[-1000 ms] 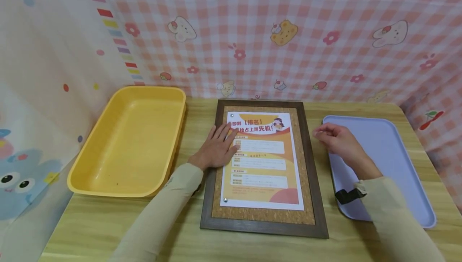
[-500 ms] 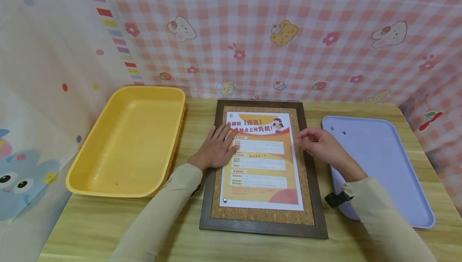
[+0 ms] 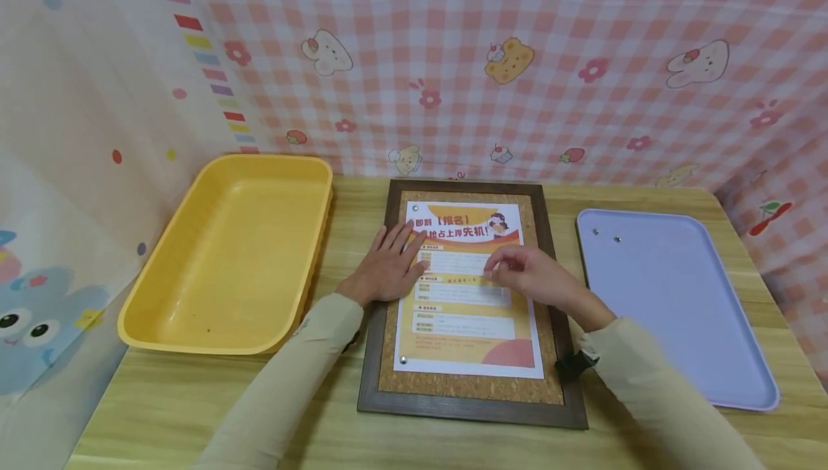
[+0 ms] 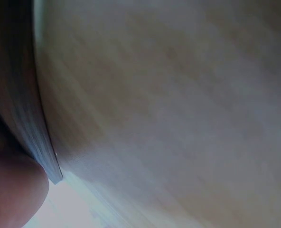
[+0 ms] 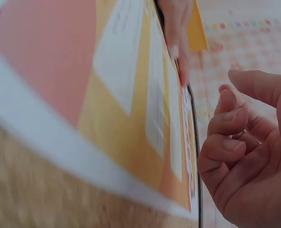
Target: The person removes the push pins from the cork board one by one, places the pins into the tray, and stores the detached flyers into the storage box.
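Observation:
A printed poster sheet [image 3: 466,355] lies on a framed cork board [image 3: 472,387]. Round silver pushpins sit in its two left corners, the upper pushpin [image 3: 415,208] and the lower pushpin [image 3: 404,360]. My left hand [image 3: 384,269] rests flat across the board's left edge, spread fingers on the sheet's upper left. Over the sheet's right half hovers my right hand [image 3: 527,272], its fingers loosely bent. In the right wrist view, this right hand [image 5: 245,147] shows nothing between thumb and fingers. The left wrist view has mostly tabletop, with the dark frame [image 4: 17,95] at its left.
On the right stands a lilac tray [image 3: 679,312] with two small silver pushpins [image 3: 606,235] near its far left corner. A deep yellow bin [image 3: 226,261] is on the left. A pink checked cloth [image 3: 453,46] hangs behind the wooden table [image 3: 194,405].
My right hand has moved left, from the lilac tray's edge to above the sheet, uncovering two pushpins in the tray. The left hand and sheet have stayed put.

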Demonstrator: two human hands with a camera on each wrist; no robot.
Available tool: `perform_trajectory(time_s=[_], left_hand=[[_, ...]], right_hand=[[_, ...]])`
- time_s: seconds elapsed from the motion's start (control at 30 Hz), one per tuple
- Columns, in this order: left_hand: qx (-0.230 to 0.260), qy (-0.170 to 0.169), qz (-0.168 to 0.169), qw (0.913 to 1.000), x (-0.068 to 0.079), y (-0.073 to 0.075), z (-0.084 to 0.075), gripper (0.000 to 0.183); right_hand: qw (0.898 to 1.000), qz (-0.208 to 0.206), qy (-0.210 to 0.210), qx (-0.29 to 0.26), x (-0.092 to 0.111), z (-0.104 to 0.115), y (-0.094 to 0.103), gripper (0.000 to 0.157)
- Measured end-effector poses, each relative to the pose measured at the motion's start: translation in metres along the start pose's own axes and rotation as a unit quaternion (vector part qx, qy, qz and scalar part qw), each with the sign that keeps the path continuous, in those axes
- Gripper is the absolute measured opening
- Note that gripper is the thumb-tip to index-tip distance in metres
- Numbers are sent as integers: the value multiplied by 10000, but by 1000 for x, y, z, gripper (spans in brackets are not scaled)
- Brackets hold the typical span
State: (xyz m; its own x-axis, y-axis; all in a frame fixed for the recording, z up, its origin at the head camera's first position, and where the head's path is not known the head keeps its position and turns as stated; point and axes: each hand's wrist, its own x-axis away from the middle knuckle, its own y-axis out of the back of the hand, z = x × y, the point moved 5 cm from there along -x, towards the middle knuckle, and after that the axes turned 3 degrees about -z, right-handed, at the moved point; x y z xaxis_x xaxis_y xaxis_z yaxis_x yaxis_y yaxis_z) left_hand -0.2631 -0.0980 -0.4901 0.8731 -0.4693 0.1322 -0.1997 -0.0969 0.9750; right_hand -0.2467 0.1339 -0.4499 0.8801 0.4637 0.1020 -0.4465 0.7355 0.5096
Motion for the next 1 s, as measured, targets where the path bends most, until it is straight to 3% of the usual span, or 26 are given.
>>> perform_trajectory(time_s=[0.17, 0.43, 0.8, 1.0], left_hand=[[7, 2, 26, 10000, 0, 0, 0, 60], [-58, 32, -65, 10000, 0, 1, 0, 60], [12, 24, -70, 10000, 0, 1, 0, 60], [27, -20, -141, 9999, 0, 1, 0, 60]], right_hand=[[9983, 544, 78, -203, -1, 11, -23, 8], [9914, 1203, 501, 71, -5, 25, -51, 5], [9812, 1846, 558, 84, 0, 46, -82, 9], [9720, 2195, 838, 4, 3, 58, -99, 10]])
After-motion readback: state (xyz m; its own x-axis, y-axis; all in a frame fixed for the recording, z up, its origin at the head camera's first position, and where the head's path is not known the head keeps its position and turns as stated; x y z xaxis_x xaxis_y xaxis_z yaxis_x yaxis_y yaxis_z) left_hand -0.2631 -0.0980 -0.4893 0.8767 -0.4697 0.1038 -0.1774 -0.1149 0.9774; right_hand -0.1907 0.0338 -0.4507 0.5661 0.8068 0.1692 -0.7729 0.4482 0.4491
